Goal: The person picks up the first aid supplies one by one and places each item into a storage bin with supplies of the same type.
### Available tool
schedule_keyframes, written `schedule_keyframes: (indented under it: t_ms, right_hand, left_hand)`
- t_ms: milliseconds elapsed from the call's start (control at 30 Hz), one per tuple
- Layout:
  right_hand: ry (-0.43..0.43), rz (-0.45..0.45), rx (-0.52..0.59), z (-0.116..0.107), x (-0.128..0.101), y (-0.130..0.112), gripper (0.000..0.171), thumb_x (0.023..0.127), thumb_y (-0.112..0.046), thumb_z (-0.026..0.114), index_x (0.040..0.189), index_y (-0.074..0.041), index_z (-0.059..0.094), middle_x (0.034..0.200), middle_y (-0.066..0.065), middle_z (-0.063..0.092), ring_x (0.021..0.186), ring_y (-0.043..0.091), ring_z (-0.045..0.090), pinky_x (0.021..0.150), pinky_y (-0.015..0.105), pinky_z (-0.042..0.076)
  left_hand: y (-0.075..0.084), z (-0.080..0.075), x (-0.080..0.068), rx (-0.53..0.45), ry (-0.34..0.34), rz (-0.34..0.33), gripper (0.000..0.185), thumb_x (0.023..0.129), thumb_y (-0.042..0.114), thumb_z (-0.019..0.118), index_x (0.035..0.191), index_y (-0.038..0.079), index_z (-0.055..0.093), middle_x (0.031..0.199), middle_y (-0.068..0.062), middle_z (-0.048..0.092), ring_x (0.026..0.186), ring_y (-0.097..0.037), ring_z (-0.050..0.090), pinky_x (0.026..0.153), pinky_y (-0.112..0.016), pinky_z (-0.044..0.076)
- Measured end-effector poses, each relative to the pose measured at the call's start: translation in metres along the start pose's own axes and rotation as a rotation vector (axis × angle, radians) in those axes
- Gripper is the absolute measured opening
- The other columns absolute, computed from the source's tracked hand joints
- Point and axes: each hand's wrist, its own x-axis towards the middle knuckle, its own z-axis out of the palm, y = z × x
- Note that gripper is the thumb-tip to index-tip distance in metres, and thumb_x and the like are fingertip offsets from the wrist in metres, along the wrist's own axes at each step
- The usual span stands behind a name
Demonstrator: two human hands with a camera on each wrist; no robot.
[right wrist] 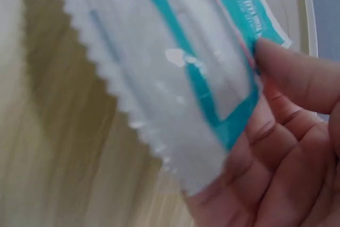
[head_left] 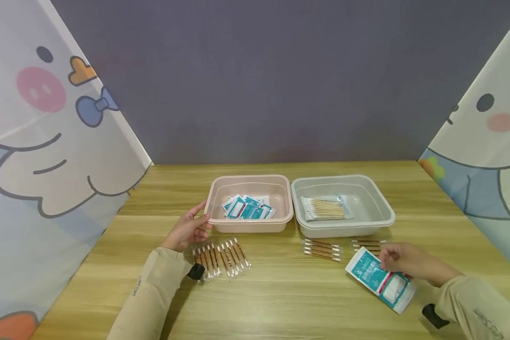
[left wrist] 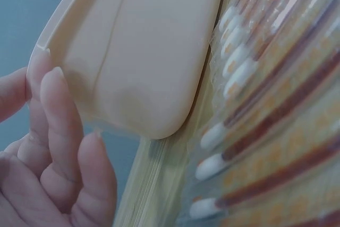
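Note:
My left hand [head_left: 190, 230] pinches the near left corner of the pink plastic basin [head_left: 250, 226]. In the left wrist view the thumb and fingers meet at the basin's rim [left wrist: 40, 51]. Several teal-and-white packets [head_left: 251, 211] lie inside that basin. Over to the right, my right hand [head_left: 412, 262] holds a similar teal-and-white sealed packet [head_left: 380, 279] by its side edge, tilted above the table. The thumb presses on the packet's printed face in the right wrist view, with the fingers behind it.
A grey-white basin [head_left: 344, 230] beside the pink one holds a clear pack of wooden-stick cotton swabs [head_left: 326, 208]. Brown-stick swabs in clear sleeves [head_left: 221, 258] lie below the left forearm's side, and more sleeved swabs [head_left: 321, 250] lie before the grey-white basin. Printed panels flank the wooden table [head_left: 280, 302].

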Motion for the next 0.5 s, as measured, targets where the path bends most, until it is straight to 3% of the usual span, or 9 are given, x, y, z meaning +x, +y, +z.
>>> schedule_keyframes:
  t_ms: [200, 500]
  right_hand:
    - [0.080, -0.076, -0.020, 0.013, 0.010, -0.010, 0.007, 0.092, -0.007, 0.060, 0.091, 0.000, 0.059, 0.074, -0.001, 0.054, 0.066, 0.004, 0.047, 0.059, 0.022, 0.041]
    - [0.236, -0.150, -0.011, 0.022, 0.025, -0.032, 0.009, 0.094, -0.007, 0.060, 0.096, 0.001, 0.059, 0.073, -0.003, 0.053, 0.065, 0.004, 0.047, 0.058, 0.022, 0.042]
  left_hand:
    - [0.003, 0.003, 0.002, 0.002, -0.013, -0.015, 0.064, 0.102, 0.015, 0.049, 0.155, 0.017, 0.014, 0.066, 0.003, 0.065, 0.048, -0.005, 0.058, 0.052, -0.021, 0.051]
    - [0.003, 0.000, -0.001, 0.009, 0.001, -0.010, 0.065, 0.102, 0.015, 0.048, 0.155, 0.015, 0.012, 0.066, 0.003, 0.064, 0.048, -0.005, 0.058, 0.051, -0.021, 0.050]
